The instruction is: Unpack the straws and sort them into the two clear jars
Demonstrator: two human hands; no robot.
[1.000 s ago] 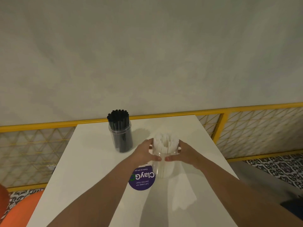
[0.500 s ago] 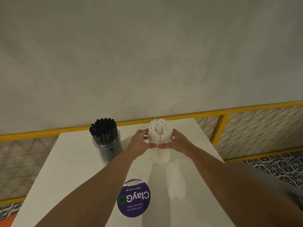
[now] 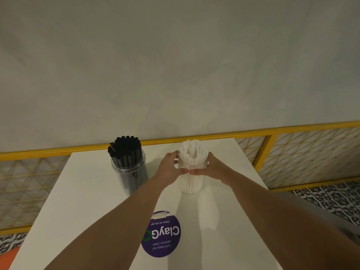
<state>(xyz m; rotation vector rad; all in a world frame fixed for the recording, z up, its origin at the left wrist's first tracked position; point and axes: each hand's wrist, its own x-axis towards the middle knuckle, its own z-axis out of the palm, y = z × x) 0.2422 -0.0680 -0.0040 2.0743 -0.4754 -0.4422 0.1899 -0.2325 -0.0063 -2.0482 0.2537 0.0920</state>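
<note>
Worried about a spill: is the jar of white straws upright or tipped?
Upright. The jar of white straws stands on the table, straws pointing up; the left hand and right hand grip its rim.

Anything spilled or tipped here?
Nothing stands out. The black-straw jar and the white-straw jar stand upright on the table; left hand and right hand grip the white-straw jar. No loose straws visible.

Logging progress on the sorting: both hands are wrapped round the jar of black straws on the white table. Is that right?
Not quite. In the head view the left hand and right hand grip the jar of white straws, not the black ones. The jar of black straws stands untouched to its left on the white table.
</note>
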